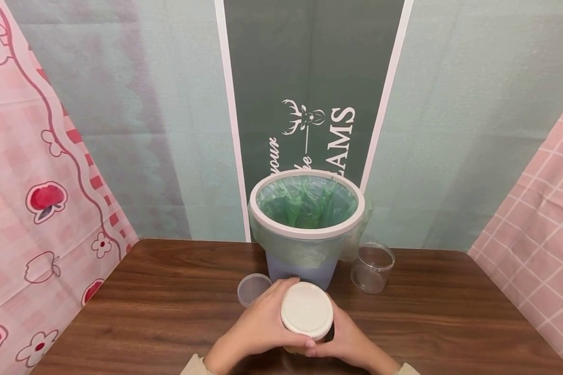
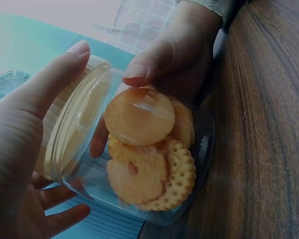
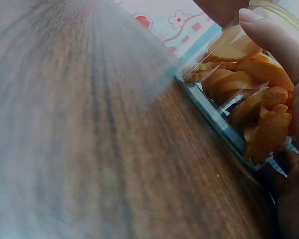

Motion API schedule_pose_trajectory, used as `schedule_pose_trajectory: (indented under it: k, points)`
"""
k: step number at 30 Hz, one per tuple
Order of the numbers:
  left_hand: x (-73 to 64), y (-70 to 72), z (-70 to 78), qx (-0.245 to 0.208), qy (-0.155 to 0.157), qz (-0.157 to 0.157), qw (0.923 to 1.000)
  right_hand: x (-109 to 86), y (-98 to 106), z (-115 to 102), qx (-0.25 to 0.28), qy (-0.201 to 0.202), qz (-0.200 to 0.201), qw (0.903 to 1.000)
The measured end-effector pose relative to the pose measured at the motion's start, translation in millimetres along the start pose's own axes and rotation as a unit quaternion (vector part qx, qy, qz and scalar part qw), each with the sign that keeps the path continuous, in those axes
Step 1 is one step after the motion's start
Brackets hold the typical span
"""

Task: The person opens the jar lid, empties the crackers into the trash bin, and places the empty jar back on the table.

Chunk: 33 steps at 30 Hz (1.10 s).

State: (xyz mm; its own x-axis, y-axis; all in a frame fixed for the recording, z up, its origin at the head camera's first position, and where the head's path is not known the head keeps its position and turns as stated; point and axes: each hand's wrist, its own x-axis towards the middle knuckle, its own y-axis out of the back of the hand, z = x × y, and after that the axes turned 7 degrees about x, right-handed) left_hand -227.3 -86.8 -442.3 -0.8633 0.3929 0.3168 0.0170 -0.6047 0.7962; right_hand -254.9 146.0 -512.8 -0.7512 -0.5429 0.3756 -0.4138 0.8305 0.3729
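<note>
A clear jar of biscuits (image 2: pixel 89 184) with a cream lid (image 1: pixel 307 310) stands at the front of the table between both hands. My left hand (image 1: pixel 258 323) holds it around the lid, the thumb on the near side and the fingers reaching round the far side. On the opposite side my right hand (image 1: pixel 352 338) grips the jar's body below the lid. Round biscuits (image 2: pixel 139 117), some scalloped and pierced, show through the jar wall. More biscuits (image 3: pixel 239 84) are stacked inside in the right wrist view. The lid sits on the jar.
Just behind the jar stands a bin (image 1: pixel 302 265) lined with a green bag. A clear open jar (image 1: pixel 372 268) is to its right, and a translucent round lid (image 1: pixel 254 289) lies on its left. Fabric (image 1: pixel 136 104) hangs around the wooden table (image 1: pixel 169 297).
</note>
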Motion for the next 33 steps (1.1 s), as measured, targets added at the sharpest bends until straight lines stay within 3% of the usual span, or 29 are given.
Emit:
schedule_pose_trajectory:
  k: [5, 9, 16, 20, 26, 33]
  points:
    - [-0.3, 3.1, 3.2, 0.017, 0.006, 0.012, 0.9998, -0.8, -1, 0, 0.000, -0.030, 0.006, 0.9995]
    - [-0.3, 4.3, 3.8, 0.018, 0.003, 0.011, 0.9998, -0.8, 0, 1, -0.003, -0.017, 0.005, 0.9998]
    - [-0.8, 9.1, 6.0, -0.003, 0.013, 0.004, 0.9999, -1.2, 0, -1, 0.012, -0.043, 0.003, 0.9990]
    - [-0.2, 13.0, 7.3, -0.011, 0.017, 0.015, 0.9997, -1.6, 0, -1, 0.007, -0.032, 0.001, 0.9995]
    - [0.9, 23.6, 5.7, -0.024, 0.026, 0.037, 0.9987, -0.2, 0, -1, 0.013, -0.023, -0.008, 0.9996]
    - [1.5, 41.6, -3.5, -0.038, 0.063, 0.036, 0.9966, 0.9, -1, -2, -0.009, -0.028, -0.005, 0.9996]
